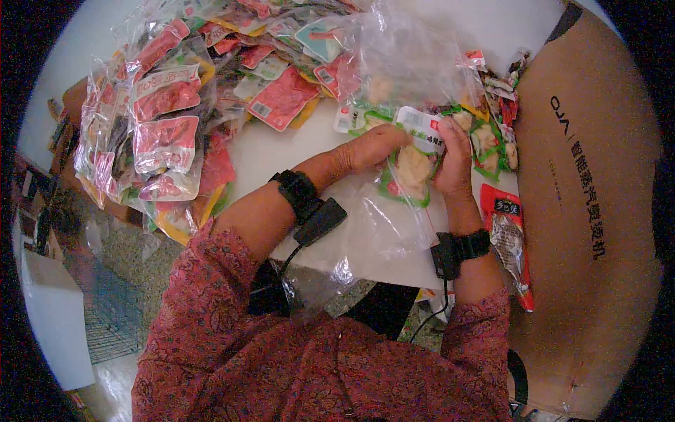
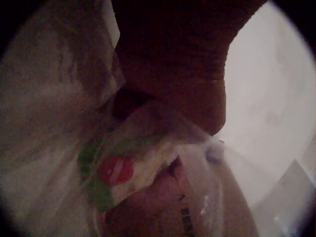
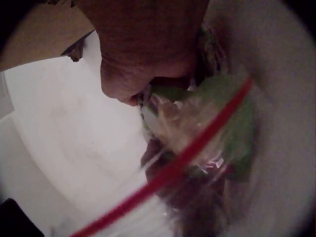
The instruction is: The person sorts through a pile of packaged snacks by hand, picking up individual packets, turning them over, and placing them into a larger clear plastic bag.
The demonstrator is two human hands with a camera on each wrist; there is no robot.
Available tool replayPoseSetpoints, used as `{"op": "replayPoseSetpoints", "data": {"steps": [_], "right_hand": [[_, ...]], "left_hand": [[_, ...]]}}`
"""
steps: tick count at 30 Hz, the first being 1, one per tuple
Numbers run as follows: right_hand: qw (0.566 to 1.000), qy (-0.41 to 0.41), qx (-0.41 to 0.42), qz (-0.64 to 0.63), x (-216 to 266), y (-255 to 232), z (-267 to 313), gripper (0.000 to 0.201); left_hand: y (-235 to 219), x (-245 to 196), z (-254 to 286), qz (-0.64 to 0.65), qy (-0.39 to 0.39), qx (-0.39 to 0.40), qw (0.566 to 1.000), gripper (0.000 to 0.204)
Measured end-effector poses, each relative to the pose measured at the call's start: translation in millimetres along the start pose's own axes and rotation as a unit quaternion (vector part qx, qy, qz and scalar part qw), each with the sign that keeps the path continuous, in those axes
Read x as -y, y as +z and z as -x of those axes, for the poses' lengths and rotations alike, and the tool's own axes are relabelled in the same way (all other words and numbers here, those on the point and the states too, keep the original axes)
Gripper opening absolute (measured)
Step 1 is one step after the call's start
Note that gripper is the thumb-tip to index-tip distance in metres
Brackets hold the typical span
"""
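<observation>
Nearest the head camera are the patterned red sleeves (image 1: 211, 281), well on the near side of the green-edged food pouch (image 1: 413, 167); a black wrist camera is strapped to each wrist, between the sleeves and that pouch. Just on the near side of the pouch, thin clear plastic film (image 1: 351, 239) spreads over the white worktop (image 1: 274, 158) and down past its near edge; to the right of the pouch and nearer than it, a red-and-silver packet (image 1: 508, 243) lies beside a large brown cardboard carton (image 1: 598, 211), which stands along the right side.

The pouch, with pale food behind its clear front, is held up between both hands over the worktop; the left hand (image 1: 373, 149) grips its upper left edge, fingers curled and clamped on it; the right hand (image 1: 455, 158) holds its right edge, fingers close together and bent against it; the right wrist view also shows a blurred red strip (image 3: 182, 163) crossing in front of the pouch.

Right of the pouch lie more green-edged packets (image 1: 486, 144); just beyond it is a crumpled clear bag (image 1: 415, 63); left of it and beyond, well apart, is a large heap of red-labelled food packs (image 1: 165, 148), many in clear plastic.
</observation>
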State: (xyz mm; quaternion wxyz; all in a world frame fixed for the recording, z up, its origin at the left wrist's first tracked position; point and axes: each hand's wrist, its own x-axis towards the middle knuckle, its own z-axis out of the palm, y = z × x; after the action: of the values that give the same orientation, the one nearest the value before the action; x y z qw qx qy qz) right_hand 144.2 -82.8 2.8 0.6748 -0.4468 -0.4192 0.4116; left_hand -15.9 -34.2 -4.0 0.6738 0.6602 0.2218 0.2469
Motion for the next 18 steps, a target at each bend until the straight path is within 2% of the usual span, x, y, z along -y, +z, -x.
{"op": "replayPoseSetpoints", "data": {"steps": [2, 3, 5, 7, 9, 10, 12, 14, 18], "right_hand": [[1.0, 0.01, 0.002, -0.008, -1.3, -1.5, -0.6, 0.024], [1.0, 0.021, 0.004, -0.015, -1.6, -2.5, -1.2, 0.025], [0.999, 0.008, 0.031, 0.01, -0.2, -6.4, -3.3, 0.026], [0.998, -0.004, 0.059, 0.036, 3.6, -2.9, -0.9, 0.027], [0.999, 0.012, -0.004, 0.029, 11.0, 7.7, 6.5, 0.025], [0.999, 0.012, -0.004, 0.029, 10.6, 7.6, 6.1, 0.025], [0.998, 0.004, 0.057, 0.001, 9.8, 7.2, 4.7, 0.017], [0.998, 0.003, 0.055, 0.015, 13.7, 11.0, 7.0, 0.018], [0.998, 0.007, 0.061, 0.009, 15.2, 11.7, 8.4, 0.018]], "left_hand": [[0.5, -9.3, 4.8, -0.133, 0.076, 0.028, 0.988, 0.031], [2.0, -13.7, 7.2, -0.133, 0.076, 0.028, 0.988, 0.031], [6.2, -22.7, 13.2, -0.073, 0.009, 0.008, 0.997, 0.028], [10.4, -34.4, 20.6, -0.095, 0.013, -0.008, 0.995, 0.028], [10.4, -32.0, 18.8, -0.116, 0.016, -0.023, 0.993, 0.028], [9.7, -26.8, 13.9, -0.09, 0.028, -0.012, 0.995, 0.029], [6.8, -15.6, 7.6, -0.064, 0.039, -0.002, 0.997, 0.03], [7.5, -16.9, 9.5, -0.057, 0.005, -0.014, 0.998, 0.034], [3.5, -4.3, 1.5, -0.069, 0.022, -0.016, 0.997, 0.04]]}}
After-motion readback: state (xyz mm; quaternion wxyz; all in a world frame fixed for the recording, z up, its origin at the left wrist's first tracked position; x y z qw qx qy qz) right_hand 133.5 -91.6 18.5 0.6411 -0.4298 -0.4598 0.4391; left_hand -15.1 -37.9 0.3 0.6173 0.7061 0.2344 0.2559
